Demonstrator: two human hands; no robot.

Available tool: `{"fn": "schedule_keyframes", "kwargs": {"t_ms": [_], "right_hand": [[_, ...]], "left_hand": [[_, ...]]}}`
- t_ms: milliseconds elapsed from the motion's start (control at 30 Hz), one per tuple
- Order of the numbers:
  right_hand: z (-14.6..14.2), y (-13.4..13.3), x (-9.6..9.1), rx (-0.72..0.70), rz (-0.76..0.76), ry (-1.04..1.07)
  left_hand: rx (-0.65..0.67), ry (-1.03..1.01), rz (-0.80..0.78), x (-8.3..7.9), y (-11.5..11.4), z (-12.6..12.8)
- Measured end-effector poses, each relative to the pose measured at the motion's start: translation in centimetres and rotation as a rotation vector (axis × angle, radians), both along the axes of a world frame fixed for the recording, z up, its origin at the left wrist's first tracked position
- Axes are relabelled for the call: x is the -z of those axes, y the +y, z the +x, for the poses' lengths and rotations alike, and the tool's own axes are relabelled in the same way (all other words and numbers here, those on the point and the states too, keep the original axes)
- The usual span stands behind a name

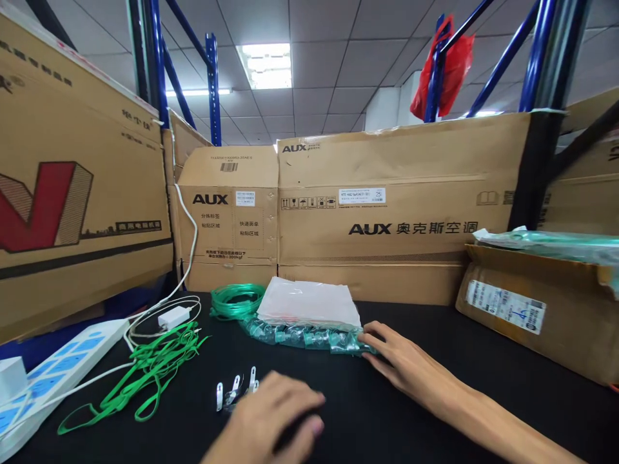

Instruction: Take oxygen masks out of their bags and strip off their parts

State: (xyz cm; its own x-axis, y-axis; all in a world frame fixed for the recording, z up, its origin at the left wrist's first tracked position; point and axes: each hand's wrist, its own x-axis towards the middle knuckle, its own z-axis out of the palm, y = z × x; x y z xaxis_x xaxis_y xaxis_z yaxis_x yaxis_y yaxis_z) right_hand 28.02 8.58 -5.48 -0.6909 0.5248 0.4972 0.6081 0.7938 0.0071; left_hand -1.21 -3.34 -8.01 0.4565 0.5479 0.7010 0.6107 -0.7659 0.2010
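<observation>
My left hand (268, 415) is low in the middle of the view, slightly blurred. Its thumb and forefinger are apart, with nothing visible between them. Just left of it lie several small silver metal pieces with holes (235, 390), partly hidden by the hand. My right hand (394, 357) reaches in from the right, fingers spread, fingertips touching the right end of a row of clear green plastic packets (304, 338). Behind the packets is a stack of white sheets or bags (309, 301). A coil of green tubing or cord (236, 299) sits to their left.
Green flat straps or laces (164, 361) lie tangled at left, by a white adapter (174, 317) with cable. A white power strip (68, 374) runs along the left edge. Large cardboard boxes (401, 251) wall the black table (411, 432); another carton (532, 316) stands right.
</observation>
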Motion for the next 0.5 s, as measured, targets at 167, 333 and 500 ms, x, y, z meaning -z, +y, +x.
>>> {"fn": "schedule_keyframes", "kwargs": {"t_ms": [167,333,500], "right_hand": [[0.3,-0.1,-0.1,-0.010,-0.008,0.007],[0.6,0.5,0.5,-0.017,0.004,0.049],[0.9,0.2,0.3,-0.045,-0.006,0.053]], "left_hand": [[-0.502,0.144,-0.188,-3.5,5.0,-7.7],[-0.564,0.215,-0.283,-2.2,10.2,-12.4],[-0.519,0.253,-0.324,-1.8,10.6,-12.5]]}}
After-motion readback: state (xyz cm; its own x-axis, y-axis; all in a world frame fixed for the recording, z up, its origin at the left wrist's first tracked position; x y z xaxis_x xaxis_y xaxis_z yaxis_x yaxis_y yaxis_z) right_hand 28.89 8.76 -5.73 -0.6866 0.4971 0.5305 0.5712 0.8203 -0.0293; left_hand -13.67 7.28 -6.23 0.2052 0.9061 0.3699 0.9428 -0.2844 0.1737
